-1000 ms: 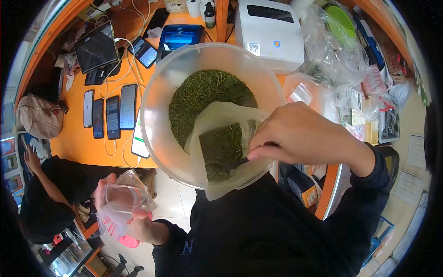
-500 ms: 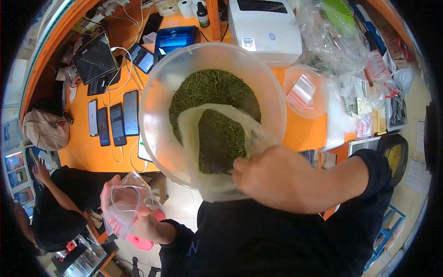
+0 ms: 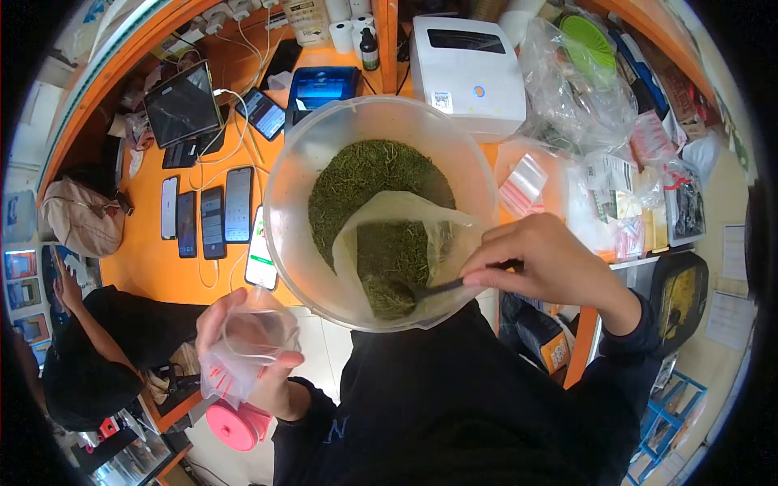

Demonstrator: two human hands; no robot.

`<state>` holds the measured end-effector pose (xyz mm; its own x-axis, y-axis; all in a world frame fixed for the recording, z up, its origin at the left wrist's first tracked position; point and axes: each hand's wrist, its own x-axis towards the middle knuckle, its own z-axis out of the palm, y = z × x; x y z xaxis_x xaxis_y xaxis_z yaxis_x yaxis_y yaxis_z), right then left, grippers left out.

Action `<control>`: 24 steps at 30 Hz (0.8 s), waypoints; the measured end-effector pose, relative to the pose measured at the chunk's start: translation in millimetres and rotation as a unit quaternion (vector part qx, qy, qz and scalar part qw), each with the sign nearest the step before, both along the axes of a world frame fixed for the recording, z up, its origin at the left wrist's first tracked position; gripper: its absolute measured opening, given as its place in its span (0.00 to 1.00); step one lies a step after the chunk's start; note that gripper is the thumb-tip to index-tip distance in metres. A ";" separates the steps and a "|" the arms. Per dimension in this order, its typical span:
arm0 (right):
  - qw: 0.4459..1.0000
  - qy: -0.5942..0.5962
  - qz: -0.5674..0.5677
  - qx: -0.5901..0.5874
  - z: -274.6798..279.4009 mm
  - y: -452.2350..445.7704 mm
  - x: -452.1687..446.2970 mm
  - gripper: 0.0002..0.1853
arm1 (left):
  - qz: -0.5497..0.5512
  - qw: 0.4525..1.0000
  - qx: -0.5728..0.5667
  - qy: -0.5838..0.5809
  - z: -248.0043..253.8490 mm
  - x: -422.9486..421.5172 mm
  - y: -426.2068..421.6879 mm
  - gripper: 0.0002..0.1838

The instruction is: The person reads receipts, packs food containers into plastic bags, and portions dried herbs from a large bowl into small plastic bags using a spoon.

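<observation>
A large translucent tub (image 3: pixel 285 215) holds dry green shredded plant material (image 3: pixel 377 166), which looks like moss. Inside it lies an open milky plastic bag (image 3: pixel 347 257) with more of the same material. My right hand (image 3: pixel 539 261) grips the handle of a dark spoon (image 3: pixel 446 287) over the bag's near edge. Green material is heaped on the spoon's end. Left of the tub, my left hand (image 3: pixel 274 390) holds a small clear zip bag (image 3: pixel 258 332) with its mouth spread wide. Red stripes show on this bag.
Several phones (image 3: pixel 212 219) and charging cables lie left of the tub on the orange table (image 3: pixel 146 271). Behind it stand a white label printer (image 3: pixel 470 73) and a blue device (image 3: pixel 322 85). Striped zip bags (image 3: pixel 525 185) lie to the right. Another person's arm (image 3: pixel 97 328) is at far left.
My right hand has moved up and right from the milky bag, and the loaded spoon now shows. My left hand with the zip bag has shifted slightly right. The view has shifted a little.
</observation>
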<state>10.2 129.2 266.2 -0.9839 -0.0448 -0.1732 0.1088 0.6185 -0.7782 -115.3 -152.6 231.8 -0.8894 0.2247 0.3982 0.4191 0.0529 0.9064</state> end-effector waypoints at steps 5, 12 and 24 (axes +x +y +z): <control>1.000 0.008 -0.009 -0.023 -6.0 4.0 7.6 0.09 | -0.060 0.997 0.041 -0.038 0.4 2.1 12.0 0.49; 0.995 0.039 -0.079 -0.053 27.6 18.1 13.0 0.07 | -0.119 0.989 -0.038 -0.080 19.5 0.8 30.3 0.36; 0.955 0.172 -0.179 0.161 67.1 -20.2 1.3 0.08 | -0.205 0.974 -0.036 -0.090 30.7 -7.3 68.0 0.35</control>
<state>11.4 109.0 333.2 -0.9269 0.3069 0.2161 0.1304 0.8032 -0.5813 -122.6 -84.6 262.5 -0.7734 0.5964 0.2148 0.2535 -0.0196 0.9671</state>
